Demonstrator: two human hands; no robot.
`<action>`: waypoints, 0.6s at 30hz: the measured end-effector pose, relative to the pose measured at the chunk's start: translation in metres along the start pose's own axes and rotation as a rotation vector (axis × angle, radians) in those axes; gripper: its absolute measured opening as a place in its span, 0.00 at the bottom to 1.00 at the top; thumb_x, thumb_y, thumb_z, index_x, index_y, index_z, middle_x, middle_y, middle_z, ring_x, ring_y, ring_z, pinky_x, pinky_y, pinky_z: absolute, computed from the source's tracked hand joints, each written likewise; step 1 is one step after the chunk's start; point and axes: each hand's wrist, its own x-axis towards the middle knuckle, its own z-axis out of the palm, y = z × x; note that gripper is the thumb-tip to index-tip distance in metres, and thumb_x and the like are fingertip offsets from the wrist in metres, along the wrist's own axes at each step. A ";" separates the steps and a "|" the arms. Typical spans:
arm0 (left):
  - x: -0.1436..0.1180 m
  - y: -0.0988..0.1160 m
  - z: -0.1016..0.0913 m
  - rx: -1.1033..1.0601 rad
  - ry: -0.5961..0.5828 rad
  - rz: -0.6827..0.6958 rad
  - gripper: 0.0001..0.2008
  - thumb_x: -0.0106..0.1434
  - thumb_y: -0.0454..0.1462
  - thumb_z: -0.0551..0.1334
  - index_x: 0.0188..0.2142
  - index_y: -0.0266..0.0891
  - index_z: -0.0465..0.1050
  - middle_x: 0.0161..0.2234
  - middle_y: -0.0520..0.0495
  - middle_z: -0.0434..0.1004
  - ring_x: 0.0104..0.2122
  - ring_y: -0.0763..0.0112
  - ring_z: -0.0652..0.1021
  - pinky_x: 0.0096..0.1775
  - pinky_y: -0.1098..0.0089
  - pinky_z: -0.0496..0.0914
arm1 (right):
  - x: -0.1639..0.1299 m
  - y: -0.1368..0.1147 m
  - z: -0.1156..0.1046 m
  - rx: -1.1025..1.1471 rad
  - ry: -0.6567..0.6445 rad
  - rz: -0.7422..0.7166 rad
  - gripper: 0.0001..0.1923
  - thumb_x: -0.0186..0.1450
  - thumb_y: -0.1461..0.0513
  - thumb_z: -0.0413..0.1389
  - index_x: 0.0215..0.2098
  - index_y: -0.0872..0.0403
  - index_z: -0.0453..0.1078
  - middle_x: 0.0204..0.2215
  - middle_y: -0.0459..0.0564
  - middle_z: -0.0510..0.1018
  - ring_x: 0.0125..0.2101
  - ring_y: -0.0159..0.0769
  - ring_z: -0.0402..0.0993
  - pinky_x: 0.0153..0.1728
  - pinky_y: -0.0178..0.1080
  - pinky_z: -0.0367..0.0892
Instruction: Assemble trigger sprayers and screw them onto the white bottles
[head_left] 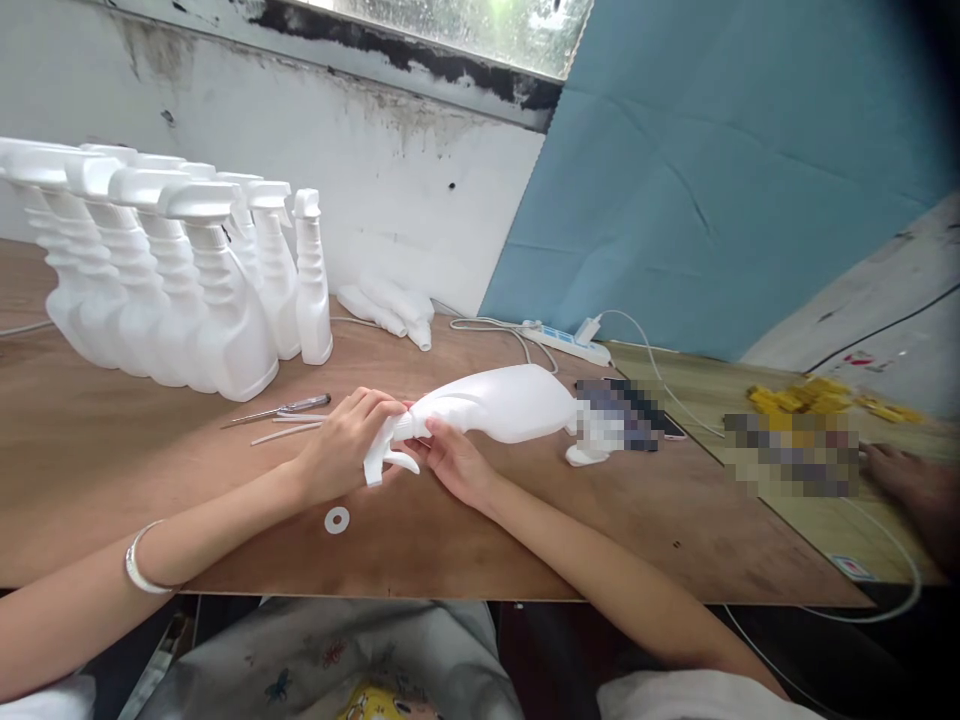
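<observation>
My left hand (pixel 341 445) grips the trigger head (pixel 386 450), my right hand (pixel 454 460) pinches the neck of the spray bottle (pixel 499 403), lying sideways on the table (pixel 525 540) so both meet.

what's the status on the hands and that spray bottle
Left hand gripping the trigger head. Right hand pinching the neck of the spray bottle, which lies on its side. Washer loose on the table, nothing blocking.

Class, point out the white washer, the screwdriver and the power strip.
white washer (pixel 337 520), head view, on its flat ring.
screwdriver (pixel 306 404), head view, on its handle.
power strip (pixel 568 343), head view, on its white casing.
</observation>
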 end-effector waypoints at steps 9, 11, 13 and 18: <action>0.010 -0.003 -0.015 -1.178 -0.356 -0.562 0.39 0.43 0.35 0.66 0.55 0.41 0.53 0.49 0.40 0.65 0.48 0.55 0.69 0.45 0.58 0.67 | 0.003 -0.004 0.001 -0.060 0.132 -0.085 0.11 0.50 0.61 0.59 0.34 0.52 0.70 0.33 0.44 0.76 0.34 0.32 0.69 0.36 0.34 0.66; 0.012 -0.005 -0.021 -1.407 -0.409 -0.611 0.38 0.44 0.40 0.65 0.55 0.39 0.55 0.49 0.39 0.67 0.51 0.50 0.65 0.46 0.55 0.65 | 0.003 -0.007 0.002 -0.067 0.132 -0.105 0.12 0.51 0.61 0.59 0.34 0.51 0.69 0.33 0.43 0.76 0.33 0.31 0.70 0.35 0.34 0.66; 0.014 -0.006 -0.023 -1.553 -0.395 -0.669 0.35 0.47 0.48 0.62 0.53 0.36 0.59 0.49 0.37 0.67 0.52 0.48 0.65 0.46 0.54 0.65 | 0.003 -0.008 0.003 -0.068 0.121 -0.120 0.14 0.51 0.61 0.59 0.36 0.51 0.69 0.34 0.43 0.76 0.35 0.32 0.70 0.35 0.34 0.67; 0.014 -0.008 -0.011 -1.437 -0.206 -0.868 0.25 0.54 0.47 0.60 0.46 0.32 0.68 0.44 0.38 0.72 0.43 0.58 0.73 0.43 0.64 0.69 | 0.000 -0.004 0.004 -0.088 0.101 -0.115 0.17 0.50 0.63 0.60 0.39 0.50 0.69 0.34 0.45 0.77 0.37 0.36 0.71 0.39 0.39 0.67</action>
